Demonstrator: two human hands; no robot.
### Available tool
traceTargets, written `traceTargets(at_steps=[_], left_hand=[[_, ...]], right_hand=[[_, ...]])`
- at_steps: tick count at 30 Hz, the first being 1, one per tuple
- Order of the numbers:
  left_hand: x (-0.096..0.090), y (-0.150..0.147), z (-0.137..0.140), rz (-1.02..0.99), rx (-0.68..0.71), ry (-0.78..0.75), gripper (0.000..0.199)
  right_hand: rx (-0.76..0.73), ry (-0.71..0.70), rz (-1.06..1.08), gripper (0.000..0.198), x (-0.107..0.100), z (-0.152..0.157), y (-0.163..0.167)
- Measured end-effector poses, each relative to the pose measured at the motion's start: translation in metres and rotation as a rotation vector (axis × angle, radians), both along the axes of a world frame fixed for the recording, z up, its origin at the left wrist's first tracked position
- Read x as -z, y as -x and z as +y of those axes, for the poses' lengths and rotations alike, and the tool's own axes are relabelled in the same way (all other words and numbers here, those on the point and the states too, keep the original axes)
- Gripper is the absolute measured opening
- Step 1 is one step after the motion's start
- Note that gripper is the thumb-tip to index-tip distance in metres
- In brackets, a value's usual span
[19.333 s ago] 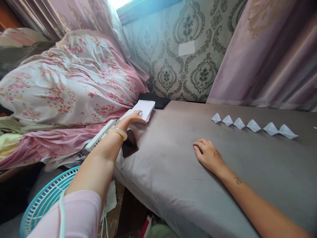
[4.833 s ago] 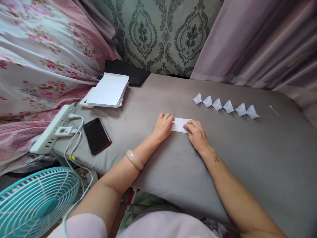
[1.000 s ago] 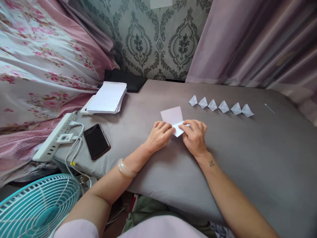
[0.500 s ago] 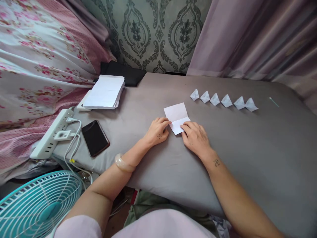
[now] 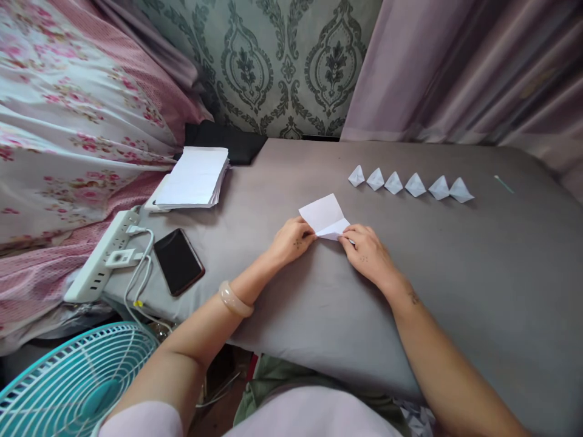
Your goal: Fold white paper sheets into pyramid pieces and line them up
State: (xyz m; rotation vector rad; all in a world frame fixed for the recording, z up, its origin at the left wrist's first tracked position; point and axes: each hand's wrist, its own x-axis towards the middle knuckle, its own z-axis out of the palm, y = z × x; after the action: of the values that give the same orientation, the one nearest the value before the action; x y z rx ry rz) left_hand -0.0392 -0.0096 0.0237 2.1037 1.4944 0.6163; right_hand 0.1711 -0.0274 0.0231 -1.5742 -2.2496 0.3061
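A creased sheet of white paper is between my hands over the grey cloth, its near part bent up along a crease. My left hand pinches its left corner at the crease, with the fingers curled. My right hand grips the near right edge between thumb and fingers. Beyond my right hand, several small folded paper boats stand in a row on the cloth. A stack of white paper sheets lies at the back left.
At the left are a black phone, a white power strip with plugs and cables, and a turquoise fan. A black folded item lies behind the stack. A thin pale stick rests at the far right.
The near part of the paper has been lifted and bent up from lying nearly flat. My right hand has shifted slightly right and now grips the edge. The view has tilted a little.
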Motion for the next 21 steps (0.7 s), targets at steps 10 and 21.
traceTargets(at_steps=[10, 21], left_hand=[[0.012, -0.011, 0.002, -0.025, -0.18, -0.012, 0.017], [0.01, -0.013, 0.004, -0.102, -0.253, 0.086, 0.015]], right_hand=[[0.278, -0.061, 0.001, 0.028, 0.014, 0.006, 0.017], [0.335, -0.038, -0.065, 0.021, 0.013, 0.01, 0.02]])
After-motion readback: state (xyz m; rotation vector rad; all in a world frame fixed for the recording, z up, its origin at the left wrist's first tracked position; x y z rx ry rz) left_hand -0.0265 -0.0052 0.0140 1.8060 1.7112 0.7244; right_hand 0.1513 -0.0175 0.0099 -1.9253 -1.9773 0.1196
